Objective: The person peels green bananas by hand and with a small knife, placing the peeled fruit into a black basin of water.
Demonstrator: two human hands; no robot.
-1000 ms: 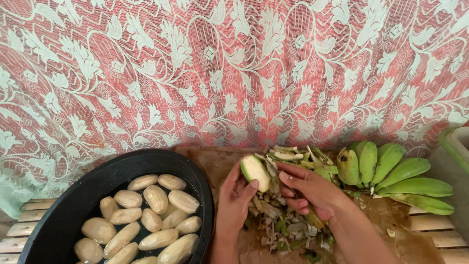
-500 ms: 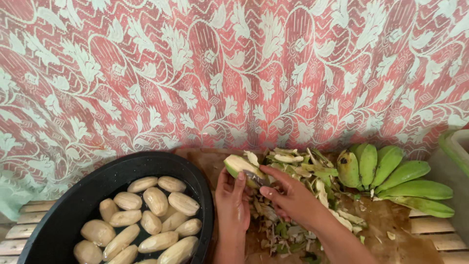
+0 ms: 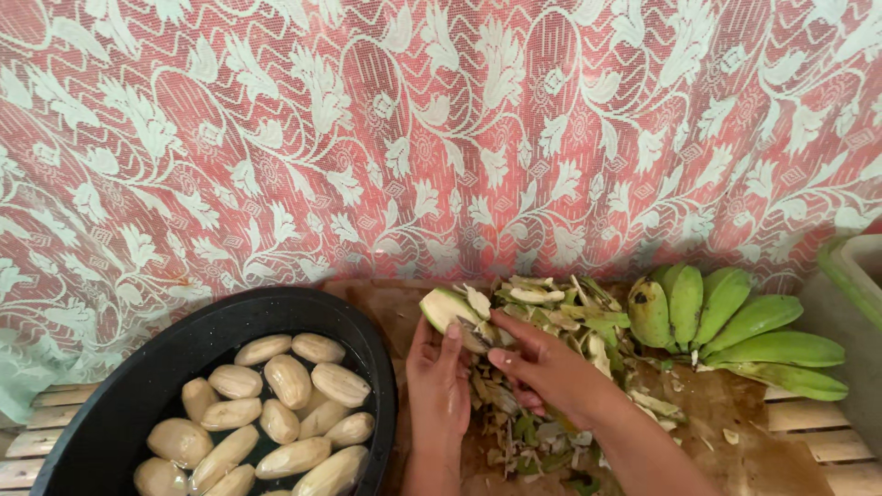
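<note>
A: Entry, head view. Where was the banana (image 3: pixel 447 307)?

B: Centre of the frame, just above the lower middle. It was held up over the pile of peelings (image 3: pixel 542 317), partly stripped, pale flesh showing on the upper left side, some green skin still on.

A: State of each grip?

B: The left hand (image 3: pixel 438 381) was clenched around the lower end of the banana, thumb laid along it. The right hand (image 3: pixel 547 372) was closed too, fingers curled in against the fruit. Something thin and dark showed between its fingers at the banana, possibly a small blade; too small to tell for certain.

A: Surroundings?

B: Lower left, a black basin (image 3: pixel 119 404) holding peeled bananas (image 3: pixel 289 378) that looked to be sitting in water. Right of centre, a bunch of green bananas (image 3: pixel 735 321) lay unpeeled on the wooden surface (image 3: pixel 808 432). A red and white patterned cloth (image 3: pixel 441 138) hung behind everything.

A: Judgement on doing this step well?

B: In my view: keep the left hold low and firm so the fruit does not roll, keep that thumb clear of the edge being worked, and lift the skin in long strips away from the body. Shallow passes would spare the flesh. Working above the peelings keeps scraps out of the basin.
</note>
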